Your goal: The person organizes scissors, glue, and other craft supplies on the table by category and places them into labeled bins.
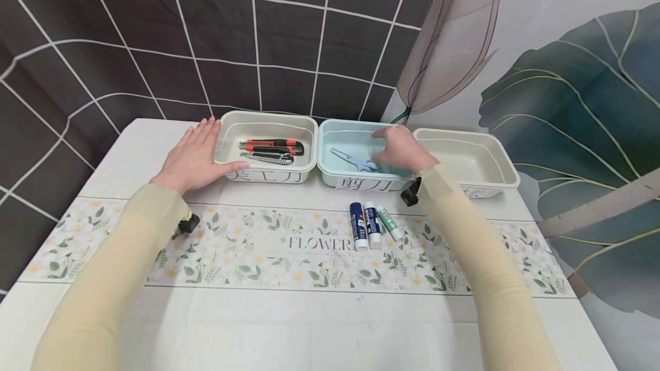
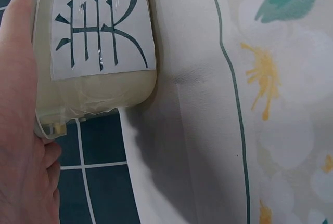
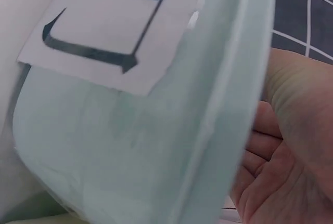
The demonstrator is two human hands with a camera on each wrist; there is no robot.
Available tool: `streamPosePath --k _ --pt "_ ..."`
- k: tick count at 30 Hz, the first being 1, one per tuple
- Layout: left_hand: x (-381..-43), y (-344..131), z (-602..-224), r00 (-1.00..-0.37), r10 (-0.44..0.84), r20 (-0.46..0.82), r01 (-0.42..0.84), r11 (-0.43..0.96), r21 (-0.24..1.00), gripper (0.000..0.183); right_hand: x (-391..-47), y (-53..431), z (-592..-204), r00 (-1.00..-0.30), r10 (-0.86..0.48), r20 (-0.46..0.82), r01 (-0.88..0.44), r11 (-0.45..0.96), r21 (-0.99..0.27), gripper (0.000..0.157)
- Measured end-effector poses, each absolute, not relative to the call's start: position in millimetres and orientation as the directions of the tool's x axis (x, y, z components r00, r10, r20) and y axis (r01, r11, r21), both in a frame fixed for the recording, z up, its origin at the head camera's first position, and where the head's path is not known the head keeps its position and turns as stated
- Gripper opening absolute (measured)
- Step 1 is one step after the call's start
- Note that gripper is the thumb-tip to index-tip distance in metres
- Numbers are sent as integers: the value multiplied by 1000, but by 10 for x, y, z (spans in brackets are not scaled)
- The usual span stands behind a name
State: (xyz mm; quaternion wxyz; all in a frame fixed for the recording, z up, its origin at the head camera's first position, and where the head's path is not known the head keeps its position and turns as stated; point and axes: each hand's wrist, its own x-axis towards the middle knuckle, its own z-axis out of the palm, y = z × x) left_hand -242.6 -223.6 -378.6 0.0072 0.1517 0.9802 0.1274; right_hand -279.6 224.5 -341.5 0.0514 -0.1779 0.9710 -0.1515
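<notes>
My left hand (image 1: 193, 153) lies with straight fingers along the left end of a cream bin (image 1: 227, 136), its thumb across the front rim. Several utility knives (image 1: 270, 150), some red and black and one grey, lie inside that bin. Over the right part of the light blue bin (image 1: 335, 130), my right hand (image 1: 402, 147) reaches in with thumb and fingers spread apart, nothing seen between them. Blue scissors (image 1: 356, 160) lie on that bin's floor, their handles near my right thumb. In the right wrist view the blue bin's wall (image 3: 119, 141) hides the fingertips.
A second cream bin (image 1: 464, 156) stands at the right end of the row. In front of the blue bin, two dark blue glue sticks (image 1: 358, 225) and a green-and-white one (image 1: 389, 223) lie on the flowered tablecloth (image 1: 247, 245). Behind hangs a dark tiled-pattern cloth (image 1: 216, 33).
</notes>
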Motion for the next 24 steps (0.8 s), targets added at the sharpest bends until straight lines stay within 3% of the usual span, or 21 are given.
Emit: streamPosePath --k 24 --pt "-2422 -2225 -3776 -954 298 22 293 922 253 123 -2482 2336 -2916 -908 -380 175 -418 809 -414 63"
